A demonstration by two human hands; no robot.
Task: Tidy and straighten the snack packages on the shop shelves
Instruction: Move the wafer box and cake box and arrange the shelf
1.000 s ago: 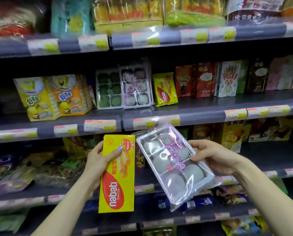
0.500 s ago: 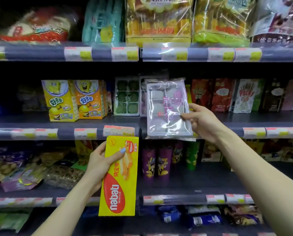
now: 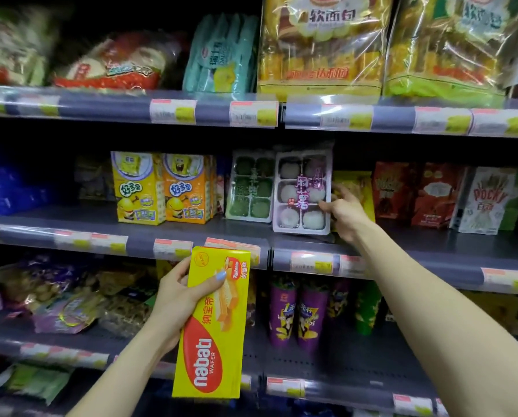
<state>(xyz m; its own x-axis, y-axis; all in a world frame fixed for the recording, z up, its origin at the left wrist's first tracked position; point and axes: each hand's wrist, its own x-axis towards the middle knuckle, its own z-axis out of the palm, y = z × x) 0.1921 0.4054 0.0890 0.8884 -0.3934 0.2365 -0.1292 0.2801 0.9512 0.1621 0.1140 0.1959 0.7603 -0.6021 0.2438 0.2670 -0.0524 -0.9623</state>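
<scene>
Head view showed me the purple mochi tray (image 3: pixel 302 192), a clear six-cell pack of pale balls with purple lettering, standing upright on the middle shelf (image 3: pixel 191 228) just beside the green mochi tray (image 3: pixel 249 185). Half a second before, it had been held out in front of that shelf. My right hand (image 3: pixel 343 213) pinched its right edge. My left hand (image 3: pixel 179 296) gripped the yellow Nabati wafer box (image 3: pixel 212 326), as before.
</scene>
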